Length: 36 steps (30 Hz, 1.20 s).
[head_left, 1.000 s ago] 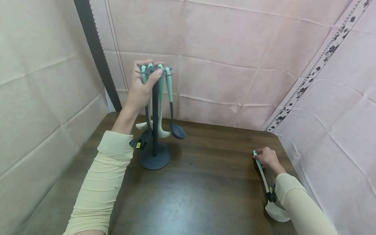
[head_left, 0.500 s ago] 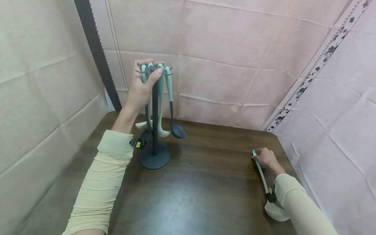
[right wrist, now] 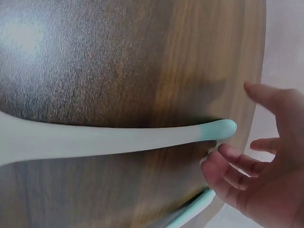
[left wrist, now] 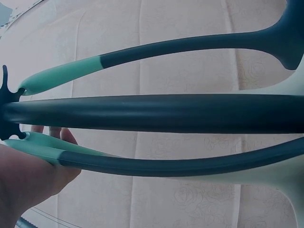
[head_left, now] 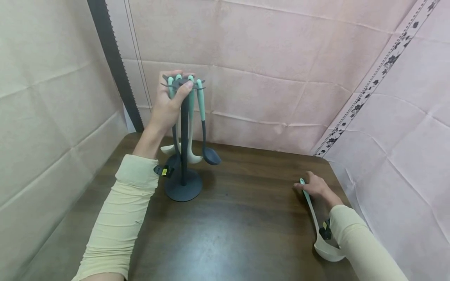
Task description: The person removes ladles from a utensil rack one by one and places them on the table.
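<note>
My left hand (head_left: 166, 103) grips the top of a dark utensil stand (head_left: 184, 140), thumb over its hooked crown. From the hooks hang several utensils with mint-green handles, among them a dark ladle (head_left: 211, 155) and a white one (head_left: 194, 158). In the left wrist view the stand's pole (left wrist: 166, 113) runs between the hanging handles. At the right, a white ladle (head_left: 327, 249) lies on the table with its green handle end (right wrist: 221, 129) pointing away from me. My right hand (head_left: 316, 185) is spread around that end, thumb and fingers apart from it in the right wrist view.
A second green-and-white handle (right wrist: 194, 209) lies beside the ladle in the right wrist view. The brown wooden table (head_left: 239, 210) has rounded far corners. Creased pale cloth (head_left: 263, 97) hangs behind it and at both sides.
My right hand has let go of the white ladle's handle; its thumb and fingers have spread. The left hand keeps its grip on the stand.
</note>
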{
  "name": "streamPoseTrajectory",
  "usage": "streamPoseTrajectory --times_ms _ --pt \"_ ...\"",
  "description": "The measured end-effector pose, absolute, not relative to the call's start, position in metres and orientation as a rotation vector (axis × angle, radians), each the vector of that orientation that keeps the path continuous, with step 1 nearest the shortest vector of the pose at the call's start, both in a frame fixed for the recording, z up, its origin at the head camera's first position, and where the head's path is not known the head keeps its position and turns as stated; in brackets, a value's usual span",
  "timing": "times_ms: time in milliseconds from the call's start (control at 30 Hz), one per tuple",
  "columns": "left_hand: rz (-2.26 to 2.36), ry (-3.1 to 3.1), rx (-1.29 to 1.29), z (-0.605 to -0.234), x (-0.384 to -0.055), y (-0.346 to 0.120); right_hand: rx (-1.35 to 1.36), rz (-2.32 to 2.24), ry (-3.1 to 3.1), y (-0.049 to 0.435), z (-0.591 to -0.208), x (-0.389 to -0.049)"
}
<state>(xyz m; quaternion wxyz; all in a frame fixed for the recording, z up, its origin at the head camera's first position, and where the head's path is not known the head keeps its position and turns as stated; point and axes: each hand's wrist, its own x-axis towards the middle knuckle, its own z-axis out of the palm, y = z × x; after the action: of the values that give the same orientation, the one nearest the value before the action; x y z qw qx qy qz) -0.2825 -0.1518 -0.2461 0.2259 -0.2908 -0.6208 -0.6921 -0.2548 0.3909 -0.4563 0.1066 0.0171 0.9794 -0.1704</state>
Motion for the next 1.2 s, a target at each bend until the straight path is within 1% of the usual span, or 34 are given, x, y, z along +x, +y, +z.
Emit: streamPoseTrajectory --times_ms 267,633,1033,1200 --pt "-1.924 -1.711 -0.796 -0.245 -0.281 -0.152 -0.031 -0.475 2.906 0.379 -0.451 -0.252" --pt "-1.918 -1.706 -0.800 -0.246 -0.281 -0.154 0.038 -0.385 3.008 0.372 -0.459 -0.253" --pt "-1.860 -1.853 -0.725 -0.239 -0.275 -0.158 -0.035 -0.474 3.113 0.343 -0.439 -0.253" --pt "-1.892 -1.843 -0.791 -0.239 -0.279 -0.162 -0.059 -0.488 3.124 0.332 -0.436 -0.255"
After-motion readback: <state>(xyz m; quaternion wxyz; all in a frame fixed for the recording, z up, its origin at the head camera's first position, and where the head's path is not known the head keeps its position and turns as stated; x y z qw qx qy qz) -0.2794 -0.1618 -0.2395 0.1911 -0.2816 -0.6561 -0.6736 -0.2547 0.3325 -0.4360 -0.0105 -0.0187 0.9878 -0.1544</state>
